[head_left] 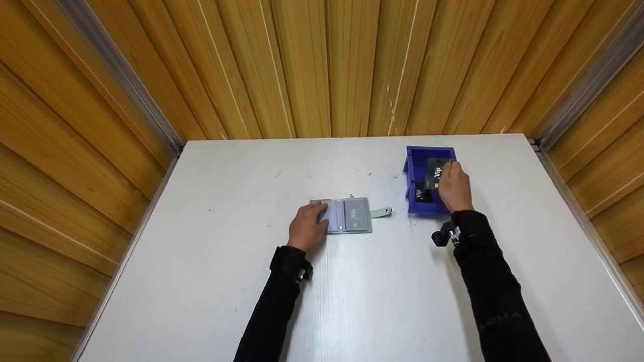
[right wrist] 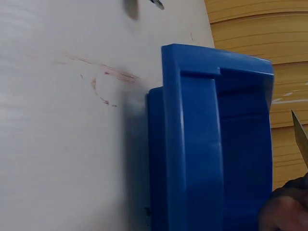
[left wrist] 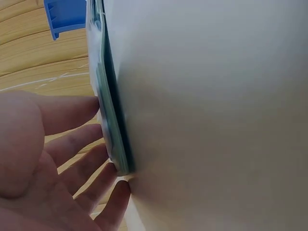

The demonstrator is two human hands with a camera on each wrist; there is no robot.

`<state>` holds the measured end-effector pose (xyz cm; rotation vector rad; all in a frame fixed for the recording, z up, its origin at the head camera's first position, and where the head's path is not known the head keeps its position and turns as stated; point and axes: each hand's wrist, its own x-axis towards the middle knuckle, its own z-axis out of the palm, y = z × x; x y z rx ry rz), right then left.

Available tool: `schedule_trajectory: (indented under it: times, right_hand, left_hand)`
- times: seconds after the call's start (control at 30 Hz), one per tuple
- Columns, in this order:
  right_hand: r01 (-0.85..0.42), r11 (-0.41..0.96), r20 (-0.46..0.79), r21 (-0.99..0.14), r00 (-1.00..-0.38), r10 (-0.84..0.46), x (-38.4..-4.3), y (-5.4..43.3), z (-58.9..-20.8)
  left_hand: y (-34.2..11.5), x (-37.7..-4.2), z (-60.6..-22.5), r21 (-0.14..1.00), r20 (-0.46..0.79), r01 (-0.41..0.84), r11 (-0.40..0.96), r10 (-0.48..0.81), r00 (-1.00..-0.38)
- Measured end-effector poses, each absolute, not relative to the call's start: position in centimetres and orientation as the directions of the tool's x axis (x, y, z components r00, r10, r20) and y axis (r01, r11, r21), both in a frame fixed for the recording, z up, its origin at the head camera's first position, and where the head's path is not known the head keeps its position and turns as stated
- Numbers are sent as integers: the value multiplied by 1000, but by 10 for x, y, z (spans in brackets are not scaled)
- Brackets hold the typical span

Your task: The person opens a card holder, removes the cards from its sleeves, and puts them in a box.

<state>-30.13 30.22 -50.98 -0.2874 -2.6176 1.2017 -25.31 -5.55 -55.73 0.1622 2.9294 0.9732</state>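
A pale green card holder (head_left: 366, 221) lies spread out on the table, with a grey card marked "Vip" (head_left: 356, 213) in its right-hand sleeve. My left hand (head_left: 306, 226) rests on its left side; in the left wrist view, fairly straight fingertips touch the card holder's edge (left wrist: 110, 106). Over the blue bin (head_left: 410, 173), my right hand (head_left: 455, 187) pinches a dark "Vip" card (head_left: 432, 173). Another dark card (head_left: 421, 193) is inside the bin. Only part of the right hand (right wrist: 286, 211) and a thin edge of the held card (right wrist: 301, 137) appear in the right wrist view.
The holder's snap strap (head_left: 381, 212) points right, toward the bin. A white table (head_left: 226, 281) carries everything, with wood-patterned walls (head_left: 347, 65) at its back and sides. Small dark marks dot the tabletop.
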Motion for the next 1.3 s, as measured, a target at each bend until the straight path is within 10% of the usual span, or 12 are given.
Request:
schedule_trajectory:
  times: [0.6,0.93,1.3]
  right_hand:
    - [42,885,158,-465,-979,130,-306,273,-549]
    - [80,918,-125,-389,-992,34,-314,281,-544]
    - [224,907,-41,-357,-974,225,-315,269,-544]
  left_hand:
    - [-55,-248,-559,600,18,93,794,103,-994]
    - [-54,-251,-557,579,14,91,810,101,-995]
    - [-55,-252,-556,579,25,97,810,101,-995]
